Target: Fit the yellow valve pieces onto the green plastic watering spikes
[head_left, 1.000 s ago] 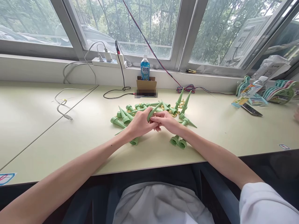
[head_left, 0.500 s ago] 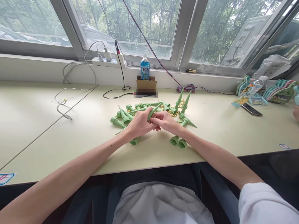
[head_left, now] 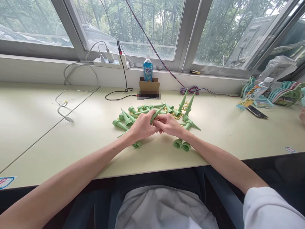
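My left hand (head_left: 142, 126) and my right hand (head_left: 169, 124) meet over the middle of the pale table (head_left: 78, 140). Both are closed on one green plastic cone spike (head_left: 157, 113), whose tip points up and to the right between them. Behind and around my hands lies a pile of green cone spikes (head_left: 133, 114) mixed with small yellow parts (head_left: 176, 116). Two spikes (head_left: 186, 101) stand tilted at the pile's far right. Two green round caps (head_left: 181, 144) lie close to my right wrist, and another (head_left: 137, 144) under my left wrist.
A blue drink bottle (head_left: 148, 69) stands in a small cardboard box (head_left: 149, 87) by the window sill. White and black cables (head_left: 69, 95) and a power strip (head_left: 111, 63) lie at the back left. Packaged goods (head_left: 269, 93) and another person's hand (head_left: 302, 115) are at the right edge.
Hardly anything differs: my fingers shift slightly on the green spike, which stays in the same place.
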Motion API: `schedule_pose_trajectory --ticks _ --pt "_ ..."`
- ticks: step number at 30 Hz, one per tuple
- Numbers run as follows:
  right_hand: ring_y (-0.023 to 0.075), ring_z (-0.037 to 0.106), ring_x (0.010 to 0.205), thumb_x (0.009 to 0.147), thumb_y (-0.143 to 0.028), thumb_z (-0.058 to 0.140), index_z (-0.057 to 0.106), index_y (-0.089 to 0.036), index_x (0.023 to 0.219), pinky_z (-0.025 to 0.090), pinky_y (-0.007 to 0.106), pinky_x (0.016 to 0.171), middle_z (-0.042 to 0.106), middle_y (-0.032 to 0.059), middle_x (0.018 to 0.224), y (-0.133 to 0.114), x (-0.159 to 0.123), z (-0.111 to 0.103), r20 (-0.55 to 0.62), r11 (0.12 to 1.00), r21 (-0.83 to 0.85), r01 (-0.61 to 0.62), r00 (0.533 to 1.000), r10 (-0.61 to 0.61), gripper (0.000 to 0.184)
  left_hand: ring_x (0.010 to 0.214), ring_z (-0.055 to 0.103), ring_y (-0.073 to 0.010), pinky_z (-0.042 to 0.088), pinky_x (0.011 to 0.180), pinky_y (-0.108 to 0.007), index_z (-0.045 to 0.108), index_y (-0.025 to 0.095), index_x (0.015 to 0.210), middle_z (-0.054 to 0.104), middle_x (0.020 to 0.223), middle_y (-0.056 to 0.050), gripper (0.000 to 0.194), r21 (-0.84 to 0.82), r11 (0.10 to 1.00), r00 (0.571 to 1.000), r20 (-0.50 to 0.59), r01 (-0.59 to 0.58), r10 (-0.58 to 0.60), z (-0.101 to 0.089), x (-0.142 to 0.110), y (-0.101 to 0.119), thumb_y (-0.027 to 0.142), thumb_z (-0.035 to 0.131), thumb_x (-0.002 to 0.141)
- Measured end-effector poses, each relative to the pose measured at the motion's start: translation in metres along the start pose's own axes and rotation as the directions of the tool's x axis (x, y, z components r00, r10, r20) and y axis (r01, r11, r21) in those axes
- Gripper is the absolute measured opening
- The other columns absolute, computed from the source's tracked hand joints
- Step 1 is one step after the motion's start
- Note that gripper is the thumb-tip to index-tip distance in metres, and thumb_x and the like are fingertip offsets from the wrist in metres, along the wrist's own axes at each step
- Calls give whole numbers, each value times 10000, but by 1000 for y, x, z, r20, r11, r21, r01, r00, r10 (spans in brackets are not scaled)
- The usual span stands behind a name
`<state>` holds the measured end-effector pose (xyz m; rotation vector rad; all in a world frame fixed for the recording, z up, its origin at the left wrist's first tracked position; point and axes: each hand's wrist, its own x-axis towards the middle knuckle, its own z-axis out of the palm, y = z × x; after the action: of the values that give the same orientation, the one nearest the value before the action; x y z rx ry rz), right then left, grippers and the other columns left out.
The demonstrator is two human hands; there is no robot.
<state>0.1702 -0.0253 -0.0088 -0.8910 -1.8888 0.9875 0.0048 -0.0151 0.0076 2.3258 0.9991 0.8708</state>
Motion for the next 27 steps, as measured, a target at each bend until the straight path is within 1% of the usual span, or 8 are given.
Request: schedule_pose_trajectory --ticks 13,20,27 --pt "119 612 549 890 -250 501 652 -138 784 493 219 511 642 15 635 1 -1 0 -5 998 -59 6 1000 -6 216 562 525 -155 339 508 -266 390 233 776 624 644 31 217 45 999 1000 2 -24 24 0 1 -3 162 552 651" --pt "122 602 532 890 -233 499 648 -148 772 486 228 505 644 15 633 1 -2 0 -4 997 -78 15 1000 -16 208 573 502 -156 314 505 -266 365 234 764 588 629 34 231 77 997 1000 0 -31 31 0 2 -3 173 557 651" --pt "120 595 510 885 -229 505 646 -150 760 485 230 500 652 13 618 -1 -2 -1 8 995 -101 1 1000 -1 204 555 470 -153 312 508 -270 356 232 763 575 620 29 256 103 995 1000 18 -8 6 0 2 -3 165 562 627"
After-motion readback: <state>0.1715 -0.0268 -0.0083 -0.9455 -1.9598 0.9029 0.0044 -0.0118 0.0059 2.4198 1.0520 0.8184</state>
